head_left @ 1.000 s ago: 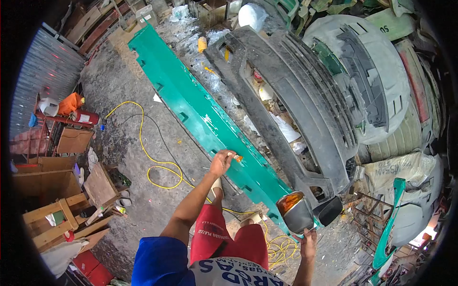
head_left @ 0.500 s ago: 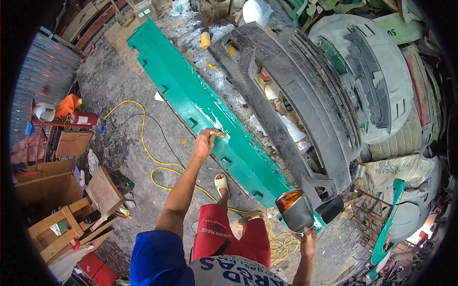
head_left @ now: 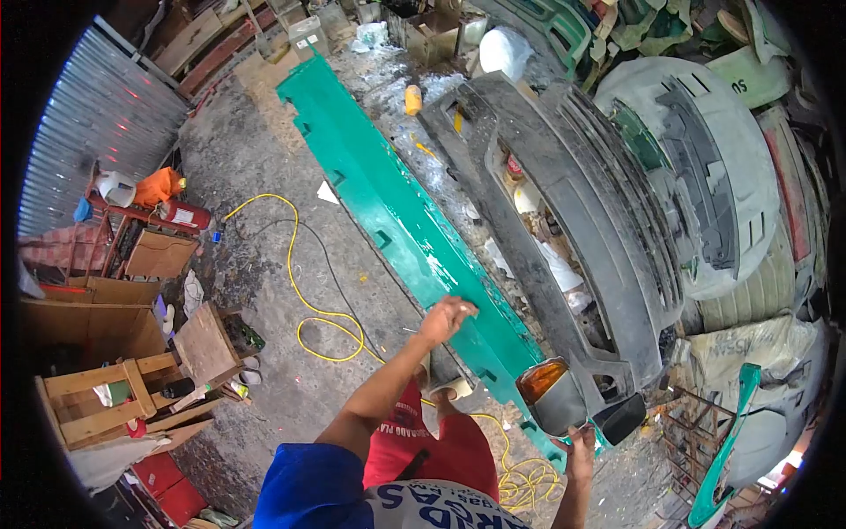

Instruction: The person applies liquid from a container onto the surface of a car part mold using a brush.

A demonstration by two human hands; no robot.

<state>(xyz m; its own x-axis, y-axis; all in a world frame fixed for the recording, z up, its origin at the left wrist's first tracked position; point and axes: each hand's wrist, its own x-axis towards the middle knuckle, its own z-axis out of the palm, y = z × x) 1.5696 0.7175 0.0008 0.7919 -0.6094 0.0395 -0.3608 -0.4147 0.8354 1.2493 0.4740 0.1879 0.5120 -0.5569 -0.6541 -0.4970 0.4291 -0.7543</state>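
A long green vehicle panel [head_left: 401, 225] lies diagonally below me, with white glossy streaks and scuffs along its surface. My left hand [head_left: 449, 319] is on the panel's lower half, fingers closed together; what they hold, if anything, is hidden. My right hand [head_left: 579, 443] grips the near edge of a dark grey rounded container [head_left: 562, 404] with amber contents showing at its far side. That container sits over the panel's near end. Beside it is a black curved piece [head_left: 621, 420].
A dark grey bumper [head_left: 564, 185] lies right of the panel, with more bumpers [head_left: 758, 203] stacked beyond. A yellow cable [head_left: 295, 264] loops over the concrete floor on the left. Wooden boxes [head_left: 207, 348] and a red fire extinguisher [head_left: 185, 216] stand at the left.
My left hand has moved down along the panel toward its near end, and the small orange thing at its fingertips no longer shows. My right hand still holds the container.
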